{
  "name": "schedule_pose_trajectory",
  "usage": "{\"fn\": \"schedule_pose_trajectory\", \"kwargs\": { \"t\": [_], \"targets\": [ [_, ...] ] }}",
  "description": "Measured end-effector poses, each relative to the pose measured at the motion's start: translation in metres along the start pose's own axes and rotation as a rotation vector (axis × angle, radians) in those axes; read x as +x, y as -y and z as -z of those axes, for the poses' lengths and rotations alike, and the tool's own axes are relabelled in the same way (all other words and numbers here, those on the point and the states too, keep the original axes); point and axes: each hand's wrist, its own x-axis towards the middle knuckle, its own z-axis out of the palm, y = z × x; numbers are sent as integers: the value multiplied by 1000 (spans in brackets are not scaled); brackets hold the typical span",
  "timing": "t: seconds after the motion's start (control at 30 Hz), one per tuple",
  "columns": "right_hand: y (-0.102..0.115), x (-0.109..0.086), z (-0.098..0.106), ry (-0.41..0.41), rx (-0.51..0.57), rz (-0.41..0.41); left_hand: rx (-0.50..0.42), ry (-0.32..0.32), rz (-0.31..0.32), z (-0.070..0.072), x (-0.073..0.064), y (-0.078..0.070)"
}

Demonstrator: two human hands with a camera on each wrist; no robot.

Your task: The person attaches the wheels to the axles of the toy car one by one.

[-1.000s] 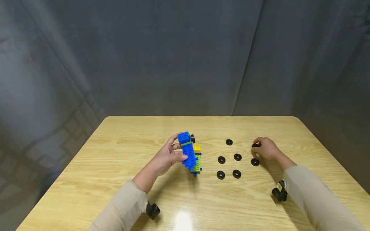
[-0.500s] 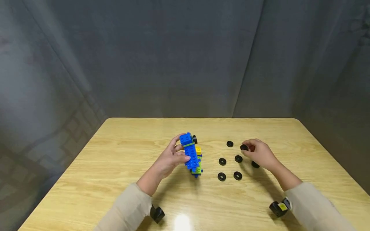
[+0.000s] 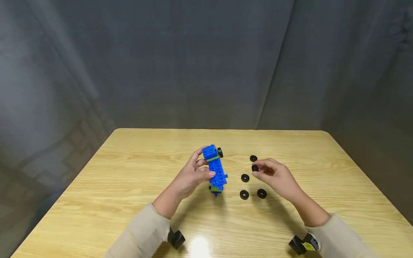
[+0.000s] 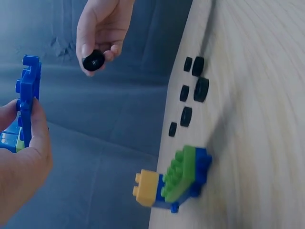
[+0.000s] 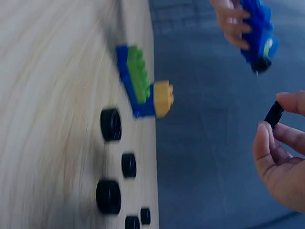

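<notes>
A blue toy vehicle of building bricks [image 3: 217, 170], with a thin green layer and a black wheel [image 3: 220, 152] on its side, is tilted up in my left hand [image 3: 190, 181]. The thumb presses its studded face while fingers lie behind it. My right hand [image 3: 279, 177] pinches a loose black wheel [image 3: 255, 168] between thumb and fingertips, above the table and apart from the vehicle. A second brick vehicle, blue and green with a yellow block [image 4: 147, 188], stands on the table. In the head view the held vehicle hides most of it.
Several loose black wheels [image 3: 245, 178] lie flat on the wooden table [image 3: 145, 161], between and below the hands. A dark grey curtain [image 3: 193, 71] hangs behind the table's far edge. A black wrist camera [image 3: 176, 239] hangs under the left sleeve, another [image 3: 298, 245] under the right.
My right hand has picked up the wheel at the right of the table and carried it left, toward the blue vehicle. The left hand keeps its hold and has barely shifted.
</notes>
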Motion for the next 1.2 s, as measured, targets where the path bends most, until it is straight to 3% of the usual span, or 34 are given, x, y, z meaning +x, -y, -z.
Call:
{"fn": "schedule_pose_trajectory", "kwargs": {
  "t": [0.3,0.63,1.2],
  "targets": [
    [16,-9,-4,61,107,23,-40,16,7,-20,9,1],
    [26,-10,-7,178,250,96,21,-13,6,-25,5,-3],
    [29,-8,-18,175,295,127,18,-39,45,-27,8,-2]
  ]
}}
